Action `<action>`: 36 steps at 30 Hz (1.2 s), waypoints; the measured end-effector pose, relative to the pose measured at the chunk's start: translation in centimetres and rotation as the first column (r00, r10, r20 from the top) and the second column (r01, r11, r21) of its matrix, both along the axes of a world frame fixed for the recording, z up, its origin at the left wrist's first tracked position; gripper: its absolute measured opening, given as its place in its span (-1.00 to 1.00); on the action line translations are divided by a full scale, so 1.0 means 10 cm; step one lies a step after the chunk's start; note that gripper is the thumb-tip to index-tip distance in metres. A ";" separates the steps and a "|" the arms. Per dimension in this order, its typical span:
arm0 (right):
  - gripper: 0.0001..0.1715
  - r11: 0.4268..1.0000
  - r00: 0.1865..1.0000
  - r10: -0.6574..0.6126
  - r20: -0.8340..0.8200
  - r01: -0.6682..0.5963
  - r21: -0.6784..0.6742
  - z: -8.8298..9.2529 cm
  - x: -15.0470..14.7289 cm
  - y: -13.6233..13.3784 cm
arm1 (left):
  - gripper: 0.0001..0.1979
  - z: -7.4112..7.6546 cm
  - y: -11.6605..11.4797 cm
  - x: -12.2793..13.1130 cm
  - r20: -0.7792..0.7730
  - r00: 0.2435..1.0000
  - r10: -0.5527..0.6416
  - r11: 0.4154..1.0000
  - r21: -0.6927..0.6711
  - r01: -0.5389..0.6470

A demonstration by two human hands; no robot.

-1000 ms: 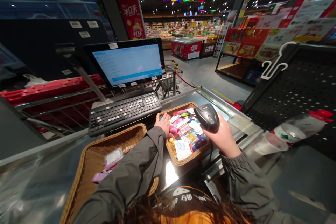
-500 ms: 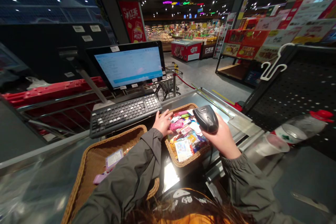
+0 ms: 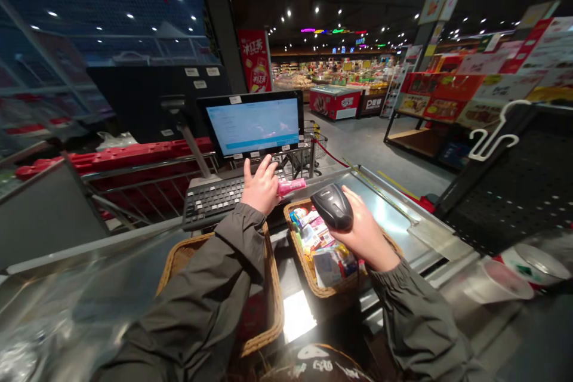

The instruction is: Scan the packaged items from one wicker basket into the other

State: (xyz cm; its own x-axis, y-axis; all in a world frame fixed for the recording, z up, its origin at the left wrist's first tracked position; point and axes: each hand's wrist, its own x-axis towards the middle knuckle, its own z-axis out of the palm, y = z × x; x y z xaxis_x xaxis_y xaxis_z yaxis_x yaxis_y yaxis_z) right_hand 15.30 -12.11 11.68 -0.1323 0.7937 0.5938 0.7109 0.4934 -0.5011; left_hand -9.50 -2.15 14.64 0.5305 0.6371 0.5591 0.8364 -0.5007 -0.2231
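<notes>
Desk (image 3: 89,268): bare metal at the left; sits further right in view than half a second ago, its near edge cut off.
Left basket (image 3: 278,304): mostly hidden by the left sleeve (image 3: 188,298); the lilac items seen in it earlier no longer show.
Monitor (image 3: 255,127): lit, screen text too small to read.
Right basket (image 3: 330,292): heaped with small packets, many indistinct; its far right part lies behind the right hand (image 3: 364,233).
Keyboard (image 3: 215,197): its right end is now partly covered by the left hand (image 3: 261,189).
Right hand: wrapped around the black scanner (image 3: 332,206), as before; some fingers hidden.
Left hand: has moved from the right basket to above the keyboard, fingers spread, holding the pink tube; the thumb's grip cannot be made out.
Scanner: above the right basket, covering some packets.
Pink tube (image 3: 293,185): out of the heap, sticking out beside the left hand, its near end hidden.
</notes>
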 end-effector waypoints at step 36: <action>-0.37 0.981 0.981 0.193 0.012 -0.193 -0.003 0.23 -0.77 -0.10 | -0.75 0.45 -0.36 -0.69 -0.044 0.985 0.165 0.984 0.073 -0.162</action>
